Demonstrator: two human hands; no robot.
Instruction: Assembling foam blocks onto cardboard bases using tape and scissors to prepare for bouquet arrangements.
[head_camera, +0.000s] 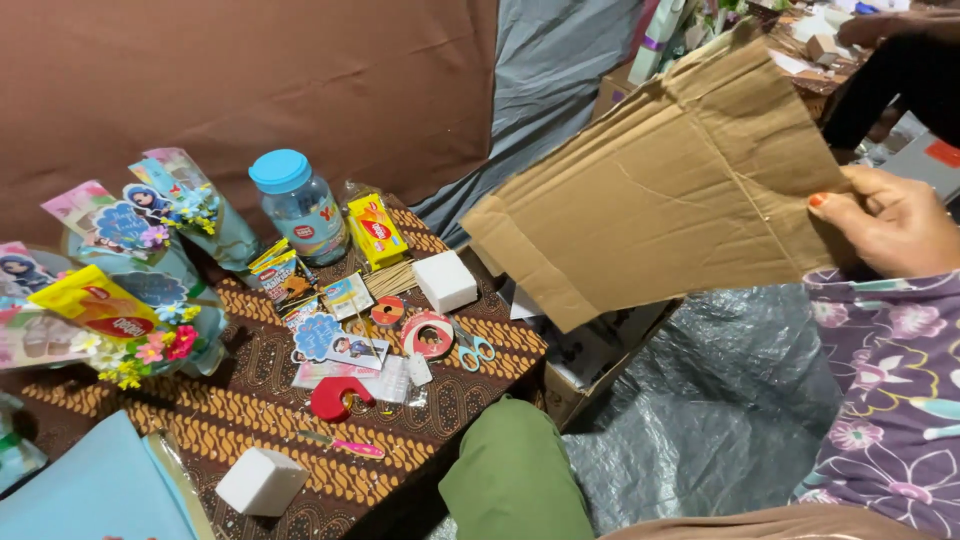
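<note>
A wide brown cloth (250, 80) hangs behind everything, with grey plastic sheeting (720, 400) spread over the floor to the right. In front of the cloth stands a low table (250, 420) covered in a brown patterned fabric and crowded with craft goods.

Held in the air above the table's right end is a large flattened sheet of cardboard (660, 190), tilted so its lower corner hangs toward the table edge. The right hand (890, 225) grips it at the right edge, fingers clenched on the sheet, thumb lying on the near face; a purple flowered sleeve (890, 390) covers the arm. The left hand is out of view. A green-clad knee (515, 480) rises at the bottom.

On the table's left side stand wrapped gift bouquets (130, 280) with paper flowers and snack packets. A light blue sheet (90, 490) lies at the near left corner. Behind the middle stands a clear jar with a blue lid (298, 205), and beside it a yellow snack box (375, 230). Two white foam blocks sit apart: one (445, 282) near the far right edge, one (262, 482) at the near edge. Smaller pieces lie between: a red tape dispenser (338, 397), a roll of tape (428, 335), blue-handled scissors (474, 347), and a pink-handled cutter (345, 445).
</note>
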